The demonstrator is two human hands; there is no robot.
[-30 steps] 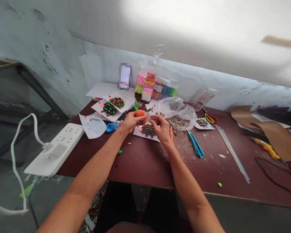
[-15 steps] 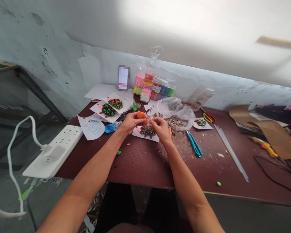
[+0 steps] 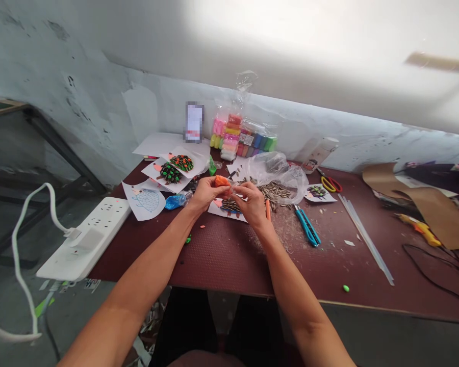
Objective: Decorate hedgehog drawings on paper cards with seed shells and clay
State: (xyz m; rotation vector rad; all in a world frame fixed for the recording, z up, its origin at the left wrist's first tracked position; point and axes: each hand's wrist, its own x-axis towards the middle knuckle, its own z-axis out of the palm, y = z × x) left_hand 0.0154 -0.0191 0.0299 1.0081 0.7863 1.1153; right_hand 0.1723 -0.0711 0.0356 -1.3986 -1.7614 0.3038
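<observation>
My left hand [image 3: 208, 192] is closed around a soft orange clay packet [image 3: 222, 181] in clear wrapping. At the packet's right end, my right hand [image 3: 252, 203] pinches the clear plastic between thumb and fingers. Just below both hands lies a paper hedgehog picture [image 3: 233, 205] with dark striped seeds stuck on its back, partly covered by my right hand. An orange-handled thing [image 3: 268, 209] shows beside my right wrist, mostly hidden. Loose sunflower seeds [image 3: 277, 191] spill from a clear plastic bag [image 3: 296, 181] behind my right hand.
A blue clay packet [image 3: 176, 201], hedgehog pictures [image 3: 171, 173] and a power strip [image 3: 86, 239] are on the left. Colored clay packs [image 3: 248, 140] and a phone [image 3: 194, 122] stand behind. To the right lie a blue cutter [image 3: 308, 227], scissors [image 3: 331, 184], glue sticks [image 3: 367, 239] and a glue gun [image 3: 421, 229].
The right hand's fingers have shifted slightly at the end of the orange packet. Both hands stay close together over the hedgehog picture, and the packet has tilted a little.
</observation>
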